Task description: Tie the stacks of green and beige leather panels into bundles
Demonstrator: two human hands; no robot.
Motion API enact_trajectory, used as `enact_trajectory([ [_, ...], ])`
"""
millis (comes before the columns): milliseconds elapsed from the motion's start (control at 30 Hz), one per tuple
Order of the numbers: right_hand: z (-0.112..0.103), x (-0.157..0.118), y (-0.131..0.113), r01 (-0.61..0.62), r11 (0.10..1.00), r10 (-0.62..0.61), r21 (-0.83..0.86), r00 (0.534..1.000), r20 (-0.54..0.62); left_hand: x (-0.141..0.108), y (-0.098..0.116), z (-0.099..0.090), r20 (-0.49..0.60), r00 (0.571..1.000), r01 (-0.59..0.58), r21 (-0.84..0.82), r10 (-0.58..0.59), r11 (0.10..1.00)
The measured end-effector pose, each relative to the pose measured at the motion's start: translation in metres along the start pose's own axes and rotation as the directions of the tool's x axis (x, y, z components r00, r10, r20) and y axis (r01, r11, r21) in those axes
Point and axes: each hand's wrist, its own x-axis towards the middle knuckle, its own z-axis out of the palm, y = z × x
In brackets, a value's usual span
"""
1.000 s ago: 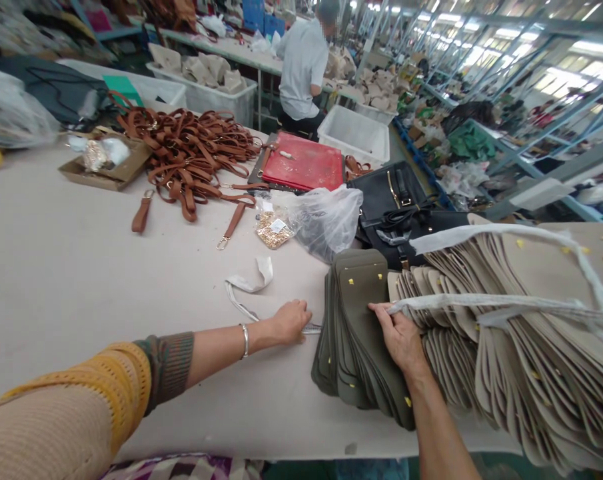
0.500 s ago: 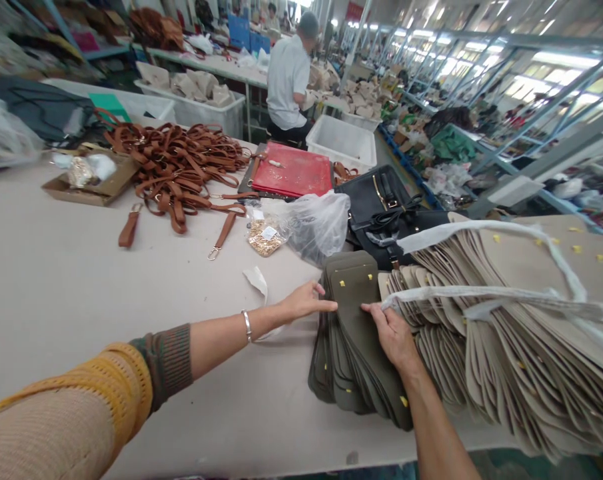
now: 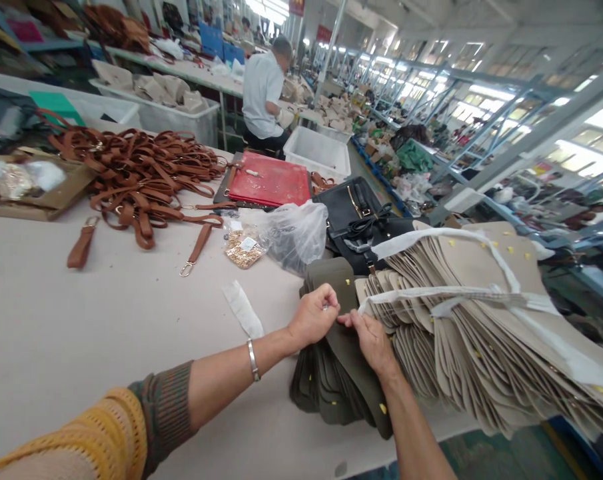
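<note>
A stack of dark olive leather-like panels (image 3: pixel 348 347) with small yellow marks lies fanned on the table under both of my hands. My left hand (image 3: pixel 314 319) is closed in a fist-like pinch over the stack's upper part; anything in its fingers is hidden. Close beside it, my right hand (image 3: pixel 374 341) has its fingers drawn together, and what they pinch is too small to tell. A loose white strip (image 3: pixel 242 308) lies left of the stack, partly behind my left forearm. To the right sit bundles of beige panels (image 3: pixel 486 333), bound with a white band (image 3: pixel 431 293).
Brown leather straps (image 3: pixel 146 173) are heaped at the back left, near a cardboard tray (image 3: pixel 71 193). A bag of gold hardware (image 3: pixel 244 248), clear plastic (image 3: pixel 296 233), a red board (image 3: pixel 271 179) and a black bag (image 3: pixel 354 207) stand behind the stack. A co-worker (image 3: pixel 262 93) sits beyond.
My left hand has gone from spread fingers to a closed pinch and moved over the stack. My right hand's fingers have drawn in toward it. The view has shifted slightly right.
</note>
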Motion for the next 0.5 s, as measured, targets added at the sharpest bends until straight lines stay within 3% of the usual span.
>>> enact_trajectory([
  [133, 0.008, -0.007, -0.007, 0.017, 1.000, -0.017, 0.006, 1.000, -0.009, -0.006, 0.008, -0.003, 0.019, 1.000, -0.022, -0.056, 0.023, 0.998],
  [333, 0.026, -0.017, -0.018, 0.018, 1.000, -0.017, 0.013, 0.998, -0.059, -0.021, 0.018, -0.028, 0.053, 0.998, -0.032, -0.094, 0.037, 0.995],
  [500, 0.042, -0.030, -0.028, 0.026, 1.000, -0.025, 0.012, 0.999, -0.048, -0.033, 0.034, -0.043, 0.032, 0.999, 0.029, -0.144, -0.024, 0.989],
])
